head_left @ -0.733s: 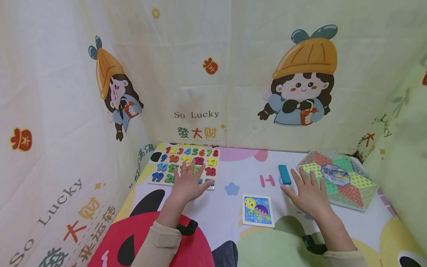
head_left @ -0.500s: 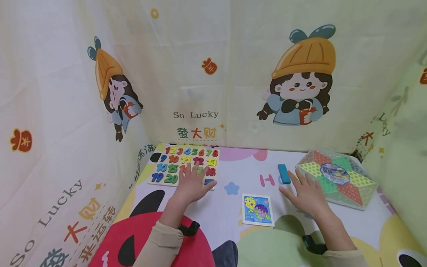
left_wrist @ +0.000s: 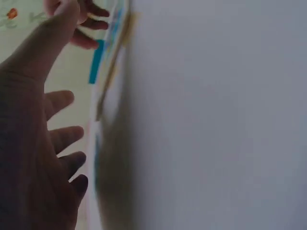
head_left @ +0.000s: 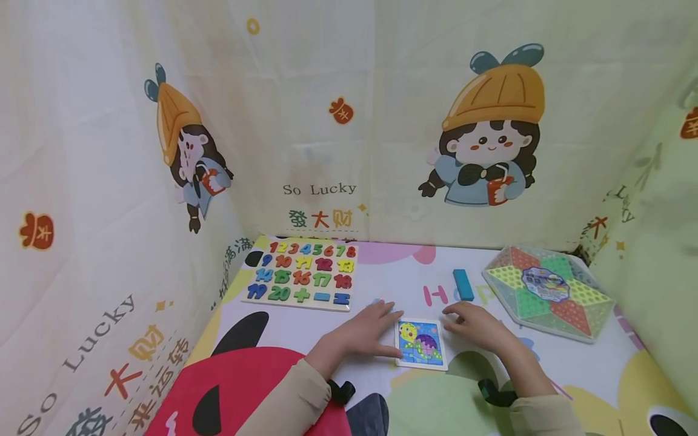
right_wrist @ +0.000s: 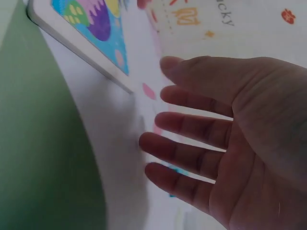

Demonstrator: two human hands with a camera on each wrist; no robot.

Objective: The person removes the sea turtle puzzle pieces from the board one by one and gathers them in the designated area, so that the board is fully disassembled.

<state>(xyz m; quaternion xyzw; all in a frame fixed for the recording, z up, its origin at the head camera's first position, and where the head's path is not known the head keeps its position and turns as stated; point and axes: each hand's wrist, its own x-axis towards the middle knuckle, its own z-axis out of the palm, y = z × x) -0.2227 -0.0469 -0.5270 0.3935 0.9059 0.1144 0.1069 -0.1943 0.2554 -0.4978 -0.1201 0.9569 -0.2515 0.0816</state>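
Observation:
A small square turtle jigsaw puzzle (head_left: 421, 343) in a white frame lies flat on the table, between both hands. My left hand (head_left: 368, 330) is at its left side, fingers extended and thumb near the lower left corner. My right hand (head_left: 475, 324) hovers by the right edge, fingers relaxed with nothing held. In the left wrist view the puzzle (left_wrist: 114, 62) shows edge-on beyond the thumb. The right wrist view has the puzzle (right_wrist: 91, 28) at upper left, apart from the loosely spread fingers (right_wrist: 182, 148).
A wooden number puzzle board (head_left: 300, 272) lies at the back left. A teal block (head_left: 463, 284) sits behind my right hand, and a hexagonal clear-lidded box (head_left: 548, 293) at the back right. Printed cloth curtains (head_left: 305, 133) enclose the patterned table.
My left hand has come off the number board and moved right and nearer to the turtle puzzle. The right hand has moved left, away from the hexagonal box, to the puzzle's right side.

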